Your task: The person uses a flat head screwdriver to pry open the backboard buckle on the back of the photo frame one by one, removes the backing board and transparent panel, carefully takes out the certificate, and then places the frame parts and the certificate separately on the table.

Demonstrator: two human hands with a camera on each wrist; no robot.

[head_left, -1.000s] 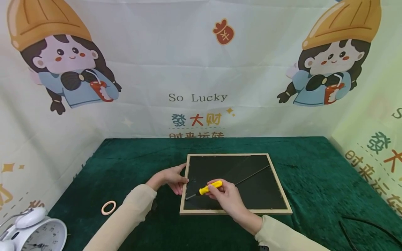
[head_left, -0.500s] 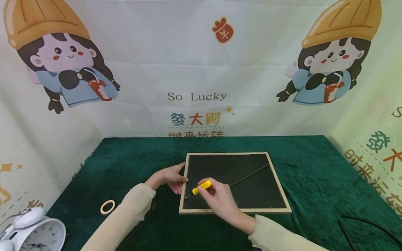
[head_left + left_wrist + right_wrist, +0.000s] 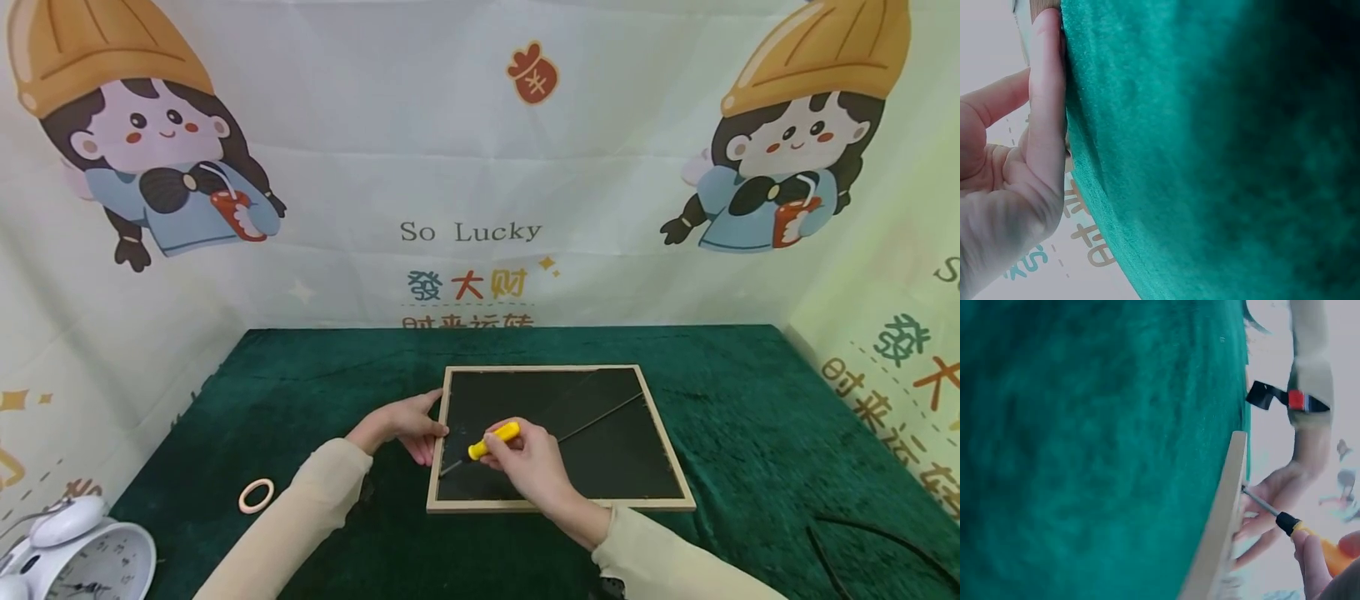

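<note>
A light wooden frame with a black panel (image 3: 600, 467) lies on the green cloth. My right hand (image 3: 536, 467) grips the yellow handle of a screwdriver (image 3: 504, 435). Its metal shaft slants down to the left, and the tip is at the panel's lower left edge, beside the wooden rail (image 3: 562, 506). In the right wrist view the screwdriver's black collar (image 3: 1286, 521) shows, with the tip at the frame's inner edge. My left hand (image 3: 411, 427) steadies the frame's left side, its thumb on the rail and its fingers extended along the outside, as the left wrist view shows.
A wooden ring (image 3: 257, 496) lies on the cloth left of my left sleeve. The white alarm clock (image 3: 97, 558) stands at the lower left. Thin black strips (image 3: 885, 533) are at the lower right. Across the panel runs a thin diagonal line (image 3: 600, 417). Printed curtains (image 3: 480, 167) close the back.
The screwdriver's handle and my right hand swung left and lower, then back partway to the right, while the tip stayed at the lower left edge. My left hand kept its place on the frame.
</note>
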